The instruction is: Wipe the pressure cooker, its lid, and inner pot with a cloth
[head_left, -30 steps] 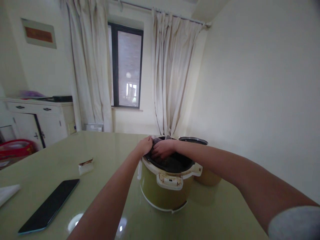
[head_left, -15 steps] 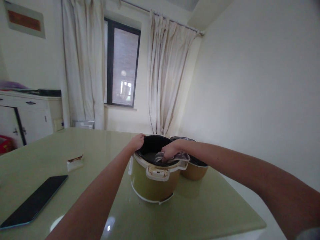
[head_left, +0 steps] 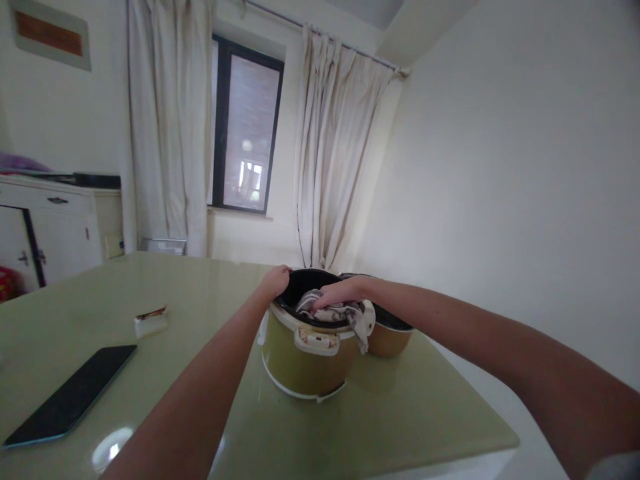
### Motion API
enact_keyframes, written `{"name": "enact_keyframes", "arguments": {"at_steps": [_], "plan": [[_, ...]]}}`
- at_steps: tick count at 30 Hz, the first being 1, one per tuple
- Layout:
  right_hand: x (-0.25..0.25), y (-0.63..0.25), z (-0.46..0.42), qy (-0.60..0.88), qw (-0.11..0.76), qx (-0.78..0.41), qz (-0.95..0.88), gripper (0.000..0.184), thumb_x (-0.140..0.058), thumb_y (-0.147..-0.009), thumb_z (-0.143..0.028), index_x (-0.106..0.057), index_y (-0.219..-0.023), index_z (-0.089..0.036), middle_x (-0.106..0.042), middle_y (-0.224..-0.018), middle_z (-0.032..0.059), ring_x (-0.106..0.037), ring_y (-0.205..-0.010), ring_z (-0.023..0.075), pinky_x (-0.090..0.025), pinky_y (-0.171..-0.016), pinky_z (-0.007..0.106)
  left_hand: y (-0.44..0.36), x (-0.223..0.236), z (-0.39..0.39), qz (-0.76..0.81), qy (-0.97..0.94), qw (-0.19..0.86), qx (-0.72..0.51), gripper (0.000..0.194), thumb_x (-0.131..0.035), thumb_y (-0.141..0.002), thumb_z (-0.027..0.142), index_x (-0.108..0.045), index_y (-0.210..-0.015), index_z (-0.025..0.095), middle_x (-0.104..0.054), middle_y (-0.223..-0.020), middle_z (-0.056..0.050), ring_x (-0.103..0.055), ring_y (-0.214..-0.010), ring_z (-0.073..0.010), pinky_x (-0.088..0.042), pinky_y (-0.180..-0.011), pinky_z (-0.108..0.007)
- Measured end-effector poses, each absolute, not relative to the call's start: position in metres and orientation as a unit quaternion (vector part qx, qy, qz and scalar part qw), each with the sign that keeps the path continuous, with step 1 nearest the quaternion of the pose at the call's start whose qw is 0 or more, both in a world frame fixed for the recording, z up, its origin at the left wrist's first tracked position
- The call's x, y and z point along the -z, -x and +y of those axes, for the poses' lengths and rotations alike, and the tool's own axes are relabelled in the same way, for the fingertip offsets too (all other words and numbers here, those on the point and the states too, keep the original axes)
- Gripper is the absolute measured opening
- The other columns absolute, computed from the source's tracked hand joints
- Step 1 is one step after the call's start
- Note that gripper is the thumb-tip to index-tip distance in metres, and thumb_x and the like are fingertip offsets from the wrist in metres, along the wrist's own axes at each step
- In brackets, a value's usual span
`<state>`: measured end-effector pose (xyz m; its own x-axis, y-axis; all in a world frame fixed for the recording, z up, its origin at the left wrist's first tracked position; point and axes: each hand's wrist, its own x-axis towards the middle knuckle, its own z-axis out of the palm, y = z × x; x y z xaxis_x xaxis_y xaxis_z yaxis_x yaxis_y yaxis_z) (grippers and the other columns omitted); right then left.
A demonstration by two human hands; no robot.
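A yellow-green cooker body (head_left: 305, 370), like a rice cooker without its lid, stands on the table with its black inside (head_left: 306, 280) facing up. My left hand (head_left: 276, 281) is closed around its left rim. Inside the opening, my right hand (head_left: 340, 293) presses a grey-and-white patterned cloth (head_left: 336, 312), and one end of the cloth hangs over the right rim. Most of my right fingers are hidden in the cloth. Just behind and to the right stands a gold-brown pot (head_left: 393, 340) with a dark inside, partly covered by my right forearm.
On the pale green glossy table (head_left: 190, 293) lie a dark tablet-like slab (head_left: 73, 393) and a small white packet (head_left: 150, 323), both to the left. A white cabinet (head_left: 60, 213) stands at the far left. The table's right edge runs close beside the pots.
My right hand has risen slightly inside the cooker, and more of the cloth shows, with its end now hanging over the rim. My left hand keeps its place on the rim.
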<state>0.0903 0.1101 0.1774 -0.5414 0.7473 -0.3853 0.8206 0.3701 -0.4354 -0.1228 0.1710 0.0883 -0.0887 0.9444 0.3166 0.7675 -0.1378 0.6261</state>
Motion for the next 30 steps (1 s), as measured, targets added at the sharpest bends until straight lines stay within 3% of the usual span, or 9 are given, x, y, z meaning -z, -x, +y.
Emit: {"name": "enact_keyframes", "arguments": {"at_steps": [4, 8, 11, 15, 21, 25, 30], "plan": [[-0.189, -0.098, 0.119, -0.467, 0.162, 0.257, 0.831, 0.03, -0.08, -0.071, -0.04, -0.079, -0.091, -0.017, -0.078, -0.088, 0.0042, -0.074, -0.085, 0.0242, -0.058, -0.077, 0.033, 0.123, -0.088, 0.169, 0.642, -0.665, 0.125, -0.36, 0.046, -0.04, -0.094, 0.019, -0.078, -0.12, 0.014, -0.076, -0.13, -0.013, -0.069, -0.123, -0.0228, -0.049, -0.109, -0.029], [-0.178, -0.094, 0.139, -0.415, 0.248, 0.114, 0.868, 0.032, -0.084, -0.062, -0.027, -0.08, -0.092, -0.019, -0.074, -0.079, 0.0004, -0.072, -0.08, 0.0233, -0.056, -0.078, 0.033, 0.125, -0.088, 0.167, 0.639, -0.668, 0.127, -0.359, 0.045, -0.04, -0.095, 0.018, -0.078, -0.119, 0.017, -0.077, -0.129, -0.011, -0.069, -0.124, -0.0231, -0.049, -0.111, -0.031], [-0.164, -0.095, 0.152, -0.34, 0.259, -0.046, 0.903, 0.039, -0.085, -0.056, -0.014, -0.081, -0.094, -0.023, -0.076, -0.087, 0.0032, -0.071, -0.09, 0.0277, -0.056, -0.084, 0.038, 0.125, -0.089, 0.165, 0.638, -0.669, 0.128, -0.358, 0.045, -0.04, -0.096, 0.018, -0.077, -0.12, 0.017, -0.076, -0.132, -0.011, -0.068, -0.125, -0.0223, -0.049, -0.11, -0.031], [-0.151, -0.089, 0.168, -0.23, 0.164, -0.164, 0.945, 0.033, -0.072, -0.077, -0.008, -0.082, -0.101, -0.028, -0.075, -0.12, 0.0111, -0.061, -0.125, 0.035, -0.045, -0.106, 0.05, 0.125, -0.092, 0.162, 0.634, -0.675, 0.134, -0.353, 0.043, -0.037, -0.099, 0.021, -0.077, -0.114, 0.017, -0.077, -0.127, -0.012, -0.07, -0.12, -0.0216, -0.051, -0.107, -0.031], [-0.148, -0.061, 0.19, 0.052, 0.183, -0.273, 0.943, 0.04, -0.052, -0.1, -0.015, -0.074, -0.127, -0.034, -0.069, -0.135, 0.008, -0.053, -0.131, 0.0252, -0.034, -0.115, 0.043, 0.126, -0.094, 0.161, 0.628, -0.676, 0.142, -0.359, 0.044, -0.034, -0.103, 0.026, -0.077, -0.108, 0.016, -0.077, -0.125, -0.013, -0.07, -0.118, -0.0222, -0.051, -0.106, -0.032], [-0.144, -0.078, 0.195, -0.008, 0.156, -0.311, 0.938, 0.04, -0.064, -0.096, -0.022, -0.071, -0.135, -0.03, -0.062, -0.144, 0.0143, -0.053, -0.131, 0.0319, -0.039, -0.109, 0.048, 0.129, -0.092, 0.163, 0.626, -0.672, 0.147, -0.368, 0.039, -0.043, -0.098, 0.021, -0.078, -0.115, 0.017, -0.077, -0.127, -0.01, -0.07, -0.121, -0.0211, -0.05, -0.108, -0.029], [-0.134, -0.113, 0.186, -0.17, 0.153, -0.312, 0.922, 0.056, -0.081, -0.083, -0.029, -0.069, -0.137, -0.039, -0.06, -0.147, 0.0111, -0.054, -0.133, 0.0356, -0.049, -0.098, 0.048, 0.131, -0.087, 0.169, 0.636, -0.662, 0.145, -0.368, 0.04, -0.046, -0.095, 0.02, -0.077, -0.121, 0.015, -0.078, -0.127, -0.01, -0.07, -0.12, -0.0222, -0.051, -0.109, -0.03]]}}
